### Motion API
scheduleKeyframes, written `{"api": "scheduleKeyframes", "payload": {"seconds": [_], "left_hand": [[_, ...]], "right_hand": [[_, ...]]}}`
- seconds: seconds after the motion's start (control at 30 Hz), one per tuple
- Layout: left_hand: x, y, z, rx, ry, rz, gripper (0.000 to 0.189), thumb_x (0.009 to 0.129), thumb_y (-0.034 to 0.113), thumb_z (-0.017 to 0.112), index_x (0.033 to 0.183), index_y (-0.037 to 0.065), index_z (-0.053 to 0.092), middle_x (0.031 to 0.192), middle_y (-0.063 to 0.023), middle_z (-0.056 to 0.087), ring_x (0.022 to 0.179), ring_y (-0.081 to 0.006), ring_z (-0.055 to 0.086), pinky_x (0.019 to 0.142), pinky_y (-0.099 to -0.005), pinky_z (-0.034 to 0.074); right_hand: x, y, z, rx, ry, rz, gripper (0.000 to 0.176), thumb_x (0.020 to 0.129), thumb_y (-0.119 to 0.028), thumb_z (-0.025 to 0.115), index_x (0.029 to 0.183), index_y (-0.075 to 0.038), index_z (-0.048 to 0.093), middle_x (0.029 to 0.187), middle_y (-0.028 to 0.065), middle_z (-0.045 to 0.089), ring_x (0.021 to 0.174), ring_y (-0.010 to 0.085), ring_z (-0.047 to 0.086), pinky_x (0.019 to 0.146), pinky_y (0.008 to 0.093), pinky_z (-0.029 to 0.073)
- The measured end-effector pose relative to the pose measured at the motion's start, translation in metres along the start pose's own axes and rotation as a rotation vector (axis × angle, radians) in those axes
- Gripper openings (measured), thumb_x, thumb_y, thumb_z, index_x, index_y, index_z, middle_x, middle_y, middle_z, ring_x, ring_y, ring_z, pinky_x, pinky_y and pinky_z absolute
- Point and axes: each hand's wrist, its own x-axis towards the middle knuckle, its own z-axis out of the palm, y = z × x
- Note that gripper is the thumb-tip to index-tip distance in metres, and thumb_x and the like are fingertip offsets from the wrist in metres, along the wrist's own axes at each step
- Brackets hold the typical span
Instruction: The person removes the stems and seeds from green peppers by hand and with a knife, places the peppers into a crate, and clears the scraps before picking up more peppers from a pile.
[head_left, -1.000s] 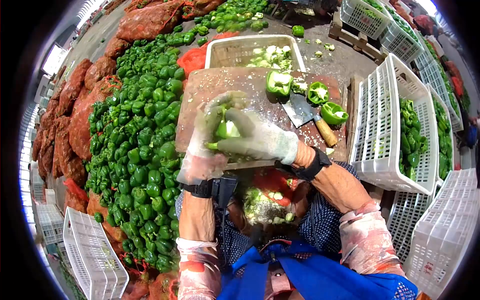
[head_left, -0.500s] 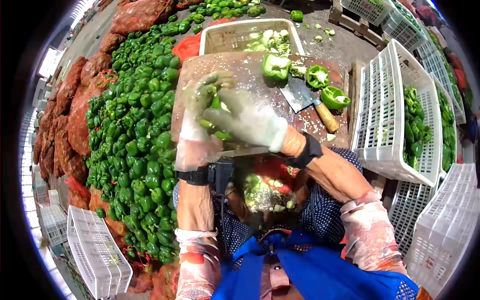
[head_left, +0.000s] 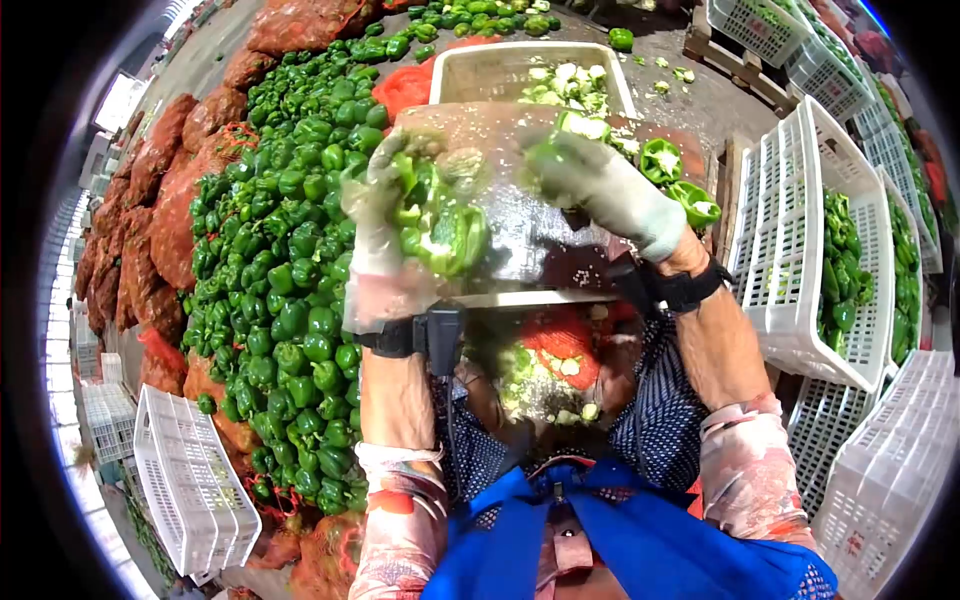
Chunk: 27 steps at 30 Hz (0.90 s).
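My gloved left hand (head_left: 372,225), at the left side of the wooden board (head_left: 530,250), is closed around cut green bell pepper pieces (head_left: 445,235) with pale insides showing. My gloved right hand (head_left: 610,190) is over the board's right part, its fingers smeared by motion at a cut green bell pepper (head_left: 585,125). Whether they grip it I cannot tell. Two opened pepper pieces, one (head_left: 660,160) above the other (head_left: 694,203), lie just right of that hand. The cleaver is hidden beneath the right hand. Pale seeds are scattered on the board.
A big heap of whole green peppers (head_left: 290,290) lies along the left, with red mesh sacks (head_left: 150,170) behind it. Beyond the board stands a pale bin (head_left: 480,75) of pepper cores. White crates (head_left: 785,230) of peppers stand on the right; another white crate (head_left: 190,470) is lower left.
My hands were together over the board's left part; now they are apart. The right hand has moved right toward the cut pepper, covering the cleaver, and the pepper pieces show in my left hand.
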Motion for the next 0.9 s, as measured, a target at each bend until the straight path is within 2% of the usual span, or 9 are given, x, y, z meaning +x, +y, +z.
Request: {"api": "scheduleKeyframes", "payload": {"seconds": [0.1,0.2,0.3,0.47,0.53,0.57,0.7,0.77,0.9], "left_hand": [[-0.007,0.003,0.002,-0.108,0.026,-0.029,0.056,0.090,0.043,0.059,0.131,0.008,0.047,0.115,-0.0092,0.059,0.103,-0.0248,0.059,0.083,-0.0407,0.053],[-0.005,-0.002,0.003,-0.062,0.034,-0.019,0.059,0.090,0.047,0.058,0.132,0.007,0.047,0.118,-0.0098,0.059,0.104,-0.0247,0.059,0.085,-0.0398,0.053],[-0.002,-0.013,0.009,0.050,0.013,-0.036,0.063,0.089,0.051,0.057,0.133,0.006,0.047,0.120,-0.0104,0.058,0.105,-0.0246,0.059,0.087,-0.0388,0.052],[0.005,-0.025,-0.002,0.165,0.033,-0.077,0.070,0.088,0.057,0.055,0.134,0.005,0.046,0.124,-0.0113,0.058,0.107,-0.0244,0.059,0.090,-0.0373,0.051],[0.005,-0.030,-0.005,0.084,0.001,-0.087,0.067,0.091,0.055,0.052,0.135,0.006,0.045,0.127,-0.0121,0.056,0.112,-0.0264,0.057,0.092,-0.0392,0.050],[0.001,-0.030,0.012,0.043,-0.045,-0.087,0.067,0.091,0.054,0.053,0.136,0.005,0.044,0.129,-0.0126,0.055,0.114,-0.0272,0.055,0.093,-0.0404,0.049],[0.014,-0.023,0.001,0.043,-0.057,-0.051,0.048,0.091,0.034,0.061,0.125,0.002,0.052,0.121,-0.0120,0.054,0.108,-0.0308,0.055,0.090,-0.0457,0.048],[0.015,-0.014,0.001,0.046,-0.028,-0.079,0.042,0.091,0.028,0.062,0.122,0.003,0.054,0.118,-0.0103,0.056,0.105,-0.0288,0.056,0.084,-0.0430,0.051],[0.003,-0.005,0.005,0.066,-0.041,-0.055,0.045,0.091,0.035,0.059,0.123,0.004,0.055,0.117,-0.0104,0.058,0.108,-0.0287,0.056,0.087,-0.0464,0.050]], "right_hand": [[0.002,0.014,0.002,-0.578,-0.142,0.194,0.058,0.086,-0.044,0.058,0.130,-0.006,0.049,0.104,0.0217,0.063,0.091,0.0315,0.064,0.081,0.0416,0.051],[-0.006,-0.011,0.019,-0.043,0.036,-0.033,0.058,0.087,-0.042,0.059,0.132,-0.006,0.048,0.108,0.0239,0.061,0.103,0.0327,0.060,0.089,0.0422,0.048],[0.001,-0.028,0.046,-0.153,0.090,-0.208,0.053,0.083,-0.036,0.065,0.125,-0.006,0.053,0.108,0.0227,0.061,0.093,0.0320,0.062,0.083,0.0399,0.049],[0.011,-0.015,0.040,0.052,0.042,-0.087,0.046,0.080,-0.033,0.068,0.116,-0.005,0.059,0.098,0.0200,0.064,0.088,0.0314,0.062,0.079,0.0389,0.050],[0.000,-0.030,0.021,0.400,0.085,0.148,0.032,0.083,-0.020,0.067,0.113,-0.007,0.063,0.094,0.0108,0.067,0.079,0.0184,0.063,0.071,0.0309,0.051],[0.003,-0.016,0.012,0.300,0.116,-0.187,0.026,0.087,-0.013,0.061,0.112,-0.007,0.064,0.093,0.0085,0.066,0.080,0.0158,0.062,0.069,0.0287,0.051],[-0.036,0.007,-0.028,0.232,0.567,-0.261,0.022,0.090,-0.005,0.056,0.112,-0.004,0.062,0.093,0.0029,0.062,0.082,0.0108,0.058,0.072,0.0256,0.050],[-0.065,0.035,-0.066,1.007,0.694,-0.341,0.023,0.093,-0.006,0.051,0.115,-0.004,0.058,0.094,0.0041,0.062,0.083,0.0116,0.058,0.072,0.0274,0.051],[-0.172,0.062,-0.154,1.440,0.927,-0.734,0.027,0.093,-0.027,0.055,0.102,-0.003,0.062,0.094,0.0078,0.065,0.077,0.0173,0.061,0.071,0.0294,0.051]]}}
